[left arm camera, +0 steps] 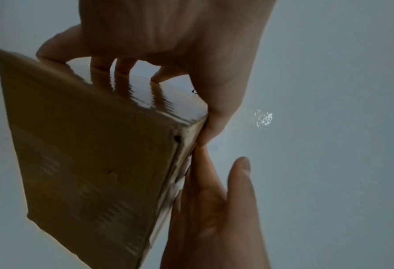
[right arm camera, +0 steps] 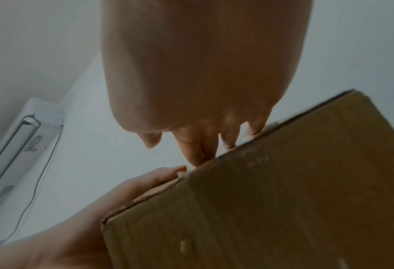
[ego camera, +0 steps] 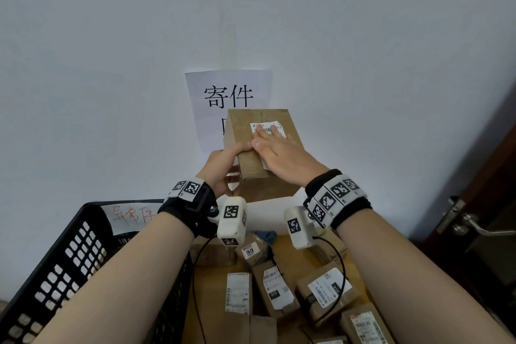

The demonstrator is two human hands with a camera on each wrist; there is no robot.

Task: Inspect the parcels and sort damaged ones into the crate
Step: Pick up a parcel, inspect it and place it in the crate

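Our left hand [ego camera: 220,169] is curled round the lower left edge of a cardboard parcel [ego camera: 252,153], thumb over the top edge and fingers underneath. Our right hand [ego camera: 279,155] lies flat on the upper face with the fingers spread straight across the white shipping label [ego camera: 268,127]. In the left wrist view the right hand's fingertips [left arm camera: 122,68] press on the glossy taped face, so that hand steadies the parcel more than it grips it. The parcel is up in the air in front of us, tilted, between our hands and the wall.

Below our wrists, nearest to us, more parcels [ego camera: 279,288] lie crowded on the tabletop [ego camera: 212,315]. The black crate [ego camera: 69,254] stands just to the left of them, a handwritten tag on its rim. Farther off, behind the held parcel, a printed paper sign [ego camera: 229,92] hangs on the wall.

We judge the main risk to be the grip: only one hand truly clasps the parcel, and slick tape under flat fingers could let it slide if we turn it quickly, so that it drops onto the pile below. Our palm also covers part of the label and the face under it, so a dent or tear there could go unnoticed. The wrist views are dim and blurred. We can see a small dark hole [left arm camera: 177,138] near one corner, but we cannot tell whether it counts as damage.
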